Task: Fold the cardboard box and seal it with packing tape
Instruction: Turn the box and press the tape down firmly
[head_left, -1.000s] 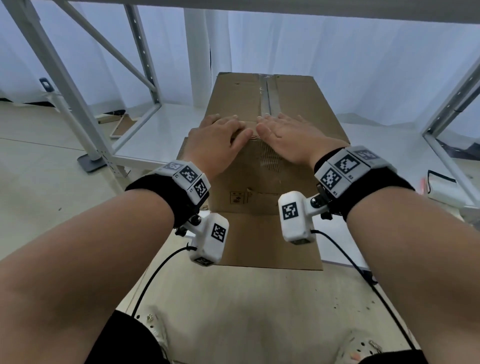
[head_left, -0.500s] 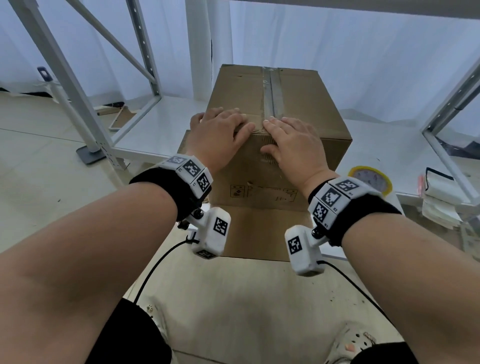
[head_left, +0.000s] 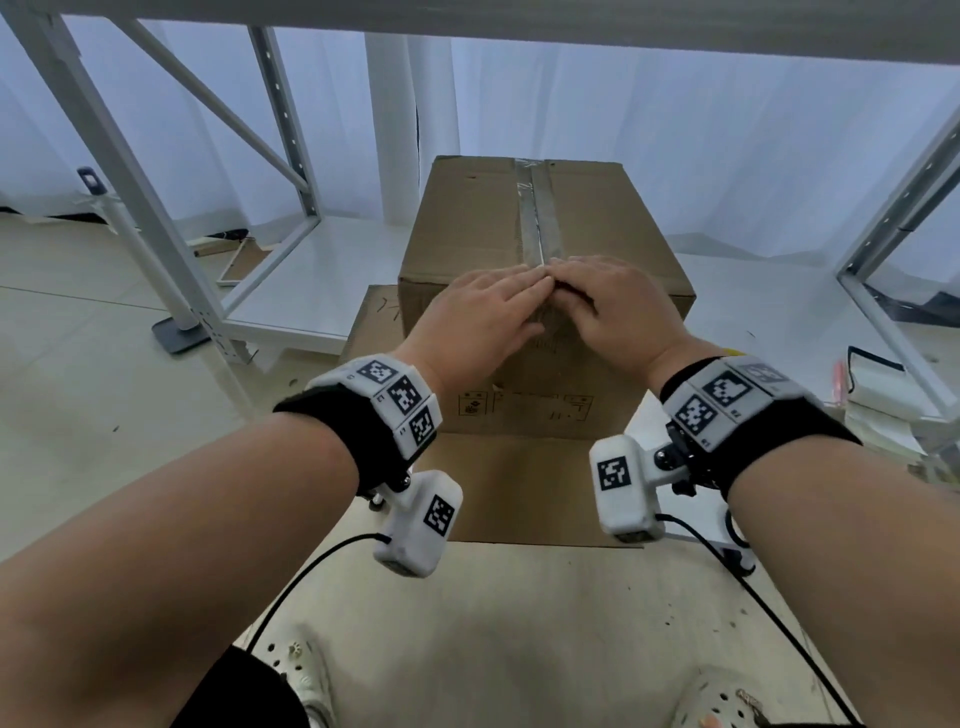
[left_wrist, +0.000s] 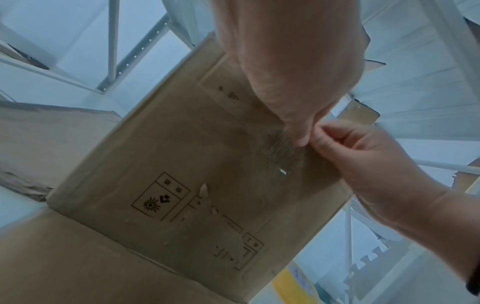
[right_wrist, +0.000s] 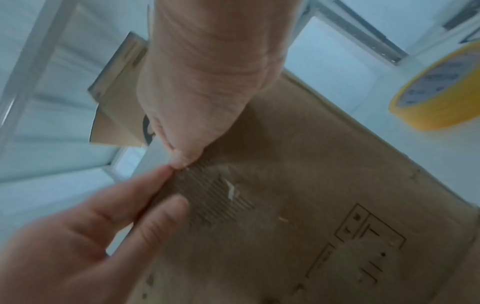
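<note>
The brown cardboard box (head_left: 467, 234) stands upright with its top flaps closed. A strip of clear packing tape (head_left: 535, 208) runs along the top seam. Both hands meet at the near top edge, over the tape's end. My left hand (head_left: 483, 312) lies flat with straight fingers on the edge; its thumb (left_wrist: 298, 135) presses the front face (left_wrist: 182, 164). My right hand (head_left: 613, 306) has curled fingers, seen in the left wrist view (left_wrist: 363, 160). Its thumb (right_wrist: 187, 156) pushes on a torn corrugated patch (right_wrist: 215, 195) of the front face. The yellow tape roll (right_wrist: 441, 88) lies right of the box.
The box stands on a flat cardboard sheet (head_left: 519, 483) at the front of a low white shelf (head_left: 311, 275). White rack posts (head_left: 130, 182) rise on the left and right (head_left: 893, 218). Papers (head_left: 878, 384) lie at the right. My shoes and cables are below.
Both hands slid from flat on the box top to the near edge, fingertips meeting at the seam. The right hand's fingers curled. The head view rose, showing more of the box.
</note>
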